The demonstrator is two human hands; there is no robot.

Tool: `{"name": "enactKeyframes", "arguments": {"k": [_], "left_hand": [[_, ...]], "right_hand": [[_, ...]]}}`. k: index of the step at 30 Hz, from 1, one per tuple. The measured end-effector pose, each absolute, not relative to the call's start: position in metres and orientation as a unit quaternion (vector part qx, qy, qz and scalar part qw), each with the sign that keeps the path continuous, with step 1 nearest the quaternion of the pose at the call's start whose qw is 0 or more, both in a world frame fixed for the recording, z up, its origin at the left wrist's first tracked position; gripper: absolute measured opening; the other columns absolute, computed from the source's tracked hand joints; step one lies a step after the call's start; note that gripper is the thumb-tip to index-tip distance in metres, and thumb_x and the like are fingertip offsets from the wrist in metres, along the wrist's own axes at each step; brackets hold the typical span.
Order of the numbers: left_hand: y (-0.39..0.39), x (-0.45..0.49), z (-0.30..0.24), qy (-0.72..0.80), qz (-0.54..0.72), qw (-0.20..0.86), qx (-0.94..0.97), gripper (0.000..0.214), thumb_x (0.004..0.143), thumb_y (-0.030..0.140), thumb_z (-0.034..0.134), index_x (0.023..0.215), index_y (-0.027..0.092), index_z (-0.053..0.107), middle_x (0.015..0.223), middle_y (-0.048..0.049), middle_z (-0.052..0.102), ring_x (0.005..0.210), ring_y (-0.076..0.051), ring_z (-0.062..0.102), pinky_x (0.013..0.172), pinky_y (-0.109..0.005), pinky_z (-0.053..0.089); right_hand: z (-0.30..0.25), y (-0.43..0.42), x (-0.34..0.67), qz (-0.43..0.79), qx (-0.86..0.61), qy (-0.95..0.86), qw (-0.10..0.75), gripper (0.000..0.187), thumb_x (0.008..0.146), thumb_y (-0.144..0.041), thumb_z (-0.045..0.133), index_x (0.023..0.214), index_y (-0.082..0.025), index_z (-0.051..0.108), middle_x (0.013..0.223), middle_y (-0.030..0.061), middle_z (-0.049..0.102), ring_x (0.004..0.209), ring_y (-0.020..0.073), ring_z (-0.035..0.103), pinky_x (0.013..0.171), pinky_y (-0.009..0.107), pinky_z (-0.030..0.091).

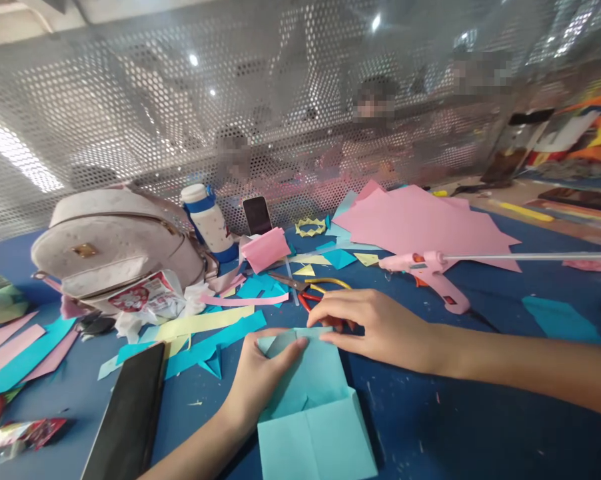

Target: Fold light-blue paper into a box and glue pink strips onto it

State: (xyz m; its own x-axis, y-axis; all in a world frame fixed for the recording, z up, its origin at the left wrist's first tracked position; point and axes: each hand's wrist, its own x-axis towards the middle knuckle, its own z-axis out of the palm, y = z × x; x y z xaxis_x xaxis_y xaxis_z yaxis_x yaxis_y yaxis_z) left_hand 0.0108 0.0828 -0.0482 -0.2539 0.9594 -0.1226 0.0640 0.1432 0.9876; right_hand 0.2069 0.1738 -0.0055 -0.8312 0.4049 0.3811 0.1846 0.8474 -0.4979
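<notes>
The folded light-blue paper (pixel 315 440) was at the bottom centre of the frame, its upper edge between the two hands and its thicker folded part lowest. The left hand (pixel 260 373) had its grip closed on the upper left edge, thumb on top; the right hand (pixel 373 327) touched the upper right corner with bent fingers, though whether that grip was pinched tight I could not tell. The paper seemed light and fairly stiff along its creases (easily crumpled, I would judge, if squeezed mid-panel), so the doubled folds and outer edges looked best to hold. Just beyond, scissors (pixel 300 285) lay on the blue tabletop (pixel 430 427), with a pink glue gun (pixel 430 270) right of centre. Of the containers, the pale backpack (pixel 110 233) at left hid its contents; the white-and-blue bottle (pixel 208 220) beside it was capped and opaque; and a dark-lidded container (pixel 521 137) at upper right showed something brown low down, too blurred to name.
</notes>
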Motion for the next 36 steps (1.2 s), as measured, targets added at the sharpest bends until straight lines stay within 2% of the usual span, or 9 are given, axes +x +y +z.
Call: {"name": "enactKeyframes", "arguments": {"k": [6, 10, 15, 18, 29, 36], "left_hand": [[0.08, 0.011, -0.049, 0.605, 0.478, 0.414, 0.484, 0.022, 0.076, 0.038, 0.077, 0.091, 0.023, 0.083, 0.094, -0.0043, 0.08, 0.09, -0.024, 0.074, 0.081, -0.027, 0.057], [0.078, 0.01, -0.049, 0.601, 0.467, 0.417, 0.497, 0.022, 0.08, 0.036, 0.075, 0.097, 0.024, 0.082, 0.097, -0.0041, 0.08, 0.09, -0.024, 0.075, 0.08, -0.028, 0.059], [0.08, 0.01, -0.048, 0.609, 0.454, 0.414, 0.502, 0.022, 0.08, 0.036, 0.074, 0.098, 0.025, 0.081, 0.097, -0.0039, 0.08, 0.09, -0.024, 0.075, 0.079, -0.027, 0.06], [0.08, 0.011, -0.048, 0.615, 0.459, 0.411, 0.491, 0.022, 0.079, 0.036, 0.075, 0.097, 0.025, 0.082, 0.096, -0.0037, 0.08, 0.087, -0.023, 0.076, 0.077, -0.024, 0.059], [0.077, 0.017, -0.044, 0.62, 0.498, 0.399, 0.458, 0.02, 0.073, 0.033, 0.08, 0.09, 0.022, 0.083, 0.09, -0.006, 0.081, 0.085, -0.025, 0.076, 0.078, -0.027, 0.06], [0.077, 0.02, -0.043, 0.626, 0.5, 0.402, 0.443, 0.02, 0.072, 0.033, 0.08, 0.087, 0.021, 0.083, 0.089, -0.0065, 0.081, 0.082, -0.025, 0.076, 0.072, -0.027, 0.06]], "right_hand": [[-0.01, 0.179, 0.211, 0.175, -0.133, -0.941, 0.258, 0.008, 0.095, -0.019, 0.06, 0.095, -0.02, 0.068, 0.094, 0.0011, 0.07, 0.091, 0.0155, 0.064, 0.085, 0.029, 0.045], [-0.008, 0.18, 0.21, 0.163, -0.128, -0.94, 0.27, 0.01, 0.095, -0.02, 0.06, 0.089, -0.021, 0.068, 0.089, 0.0003, 0.069, 0.086, 0.0153, 0.062, 0.087, 0.031, 0.044], [-0.006, 0.183, 0.211, 0.177, -0.16, -0.935, 0.262, 0.008, 0.086, -0.015, 0.069, 0.08, -0.02, 0.067, 0.082, -0.0011, 0.065, 0.084, 0.0151, 0.058, 0.07, 0.026, 0.042], [-0.005, 0.185, 0.211, 0.194, -0.176, -0.933, 0.247, 0.01, 0.083, -0.014, 0.072, 0.078, -0.02, 0.066, 0.08, -0.0022, 0.064, 0.082, 0.0143, 0.058, 0.068, 0.025, 0.041], [-0.007, 0.186, 0.211, 0.204, -0.184, -0.933, 0.232, 0.005, 0.086, -0.019, 0.071, 0.084, -0.021, 0.067, 0.082, -0.0019, 0.065, 0.082, 0.015, 0.058, 0.075, 0.028, 0.042], [-0.005, 0.186, 0.212, 0.213, -0.192, -0.929, 0.233, 0.01, 0.083, -0.014, 0.072, 0.087, -0.021, 0.067, 0.088, -0.002, 0.065, 0.083, 0.014, 0.058, 0.067, 0.024, 0.041]]}}
